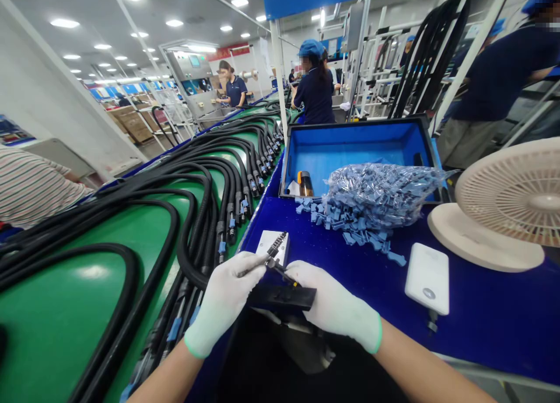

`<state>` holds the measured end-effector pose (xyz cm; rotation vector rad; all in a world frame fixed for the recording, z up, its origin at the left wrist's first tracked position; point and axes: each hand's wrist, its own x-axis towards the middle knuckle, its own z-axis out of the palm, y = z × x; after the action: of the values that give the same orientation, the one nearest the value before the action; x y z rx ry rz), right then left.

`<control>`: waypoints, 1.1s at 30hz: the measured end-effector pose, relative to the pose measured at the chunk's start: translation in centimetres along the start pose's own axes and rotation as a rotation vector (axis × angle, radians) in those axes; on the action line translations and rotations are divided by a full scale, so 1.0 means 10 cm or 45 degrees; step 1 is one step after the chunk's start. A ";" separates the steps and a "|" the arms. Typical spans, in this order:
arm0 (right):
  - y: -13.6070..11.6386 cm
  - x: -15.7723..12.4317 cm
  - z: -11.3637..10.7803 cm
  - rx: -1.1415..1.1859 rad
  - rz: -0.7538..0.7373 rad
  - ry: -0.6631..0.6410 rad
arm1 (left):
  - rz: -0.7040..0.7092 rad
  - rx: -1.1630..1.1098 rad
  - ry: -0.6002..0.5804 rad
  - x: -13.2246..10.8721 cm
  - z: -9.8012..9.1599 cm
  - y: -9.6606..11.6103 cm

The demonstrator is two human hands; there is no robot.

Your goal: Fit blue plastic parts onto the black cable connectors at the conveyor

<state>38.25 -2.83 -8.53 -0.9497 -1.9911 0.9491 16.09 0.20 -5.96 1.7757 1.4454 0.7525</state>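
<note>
My left hand (227,295), in a white glove with a green cuff, is closed in a pinch on a slim dark part with a ridged end (276,245). Opposite it, my right hand (335,301), gloved the same way, has its fingers closed round a thin black piece with a yellow spot (294,281). The two pieces meet or nearly touch between my fingertips; their exact kind is too small to tell. Just beyond lies a white block (266,239), partly covered by the ridged end. A flat black piece (282,297) sits below my fingers, against my right hand.
Black hoses (192,187) with blue-clipped ends cover the green belt (94,272) on the left. Blue clips (363,239) spill from a plastic bag (385,190) before a blue bin (359,143). A white power bank (427,279) and a fan (516,199) stand right. Co-workers are beyond.
</note>
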 end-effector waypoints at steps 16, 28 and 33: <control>0.13 -0.17 0.02 -0.035 0.142 0.130 | 0.181 -0.049 -0.287 0.33 0.10 0.37; 0.35 -0.11 0.10 -0.232 0.158 0.049 | 0.072 -0.116 -0.110 0.23 0.17 0.24; 0.25 -0.27 -0.15 -0.469 0.279 0.262 | -0.003 -0.399 -0.054 0.26 0.12 0.22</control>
<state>41.54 -3.54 -10.70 -1.4321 -1.9468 0.5738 18.82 2.26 -4.85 1.5396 1.2257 0.8819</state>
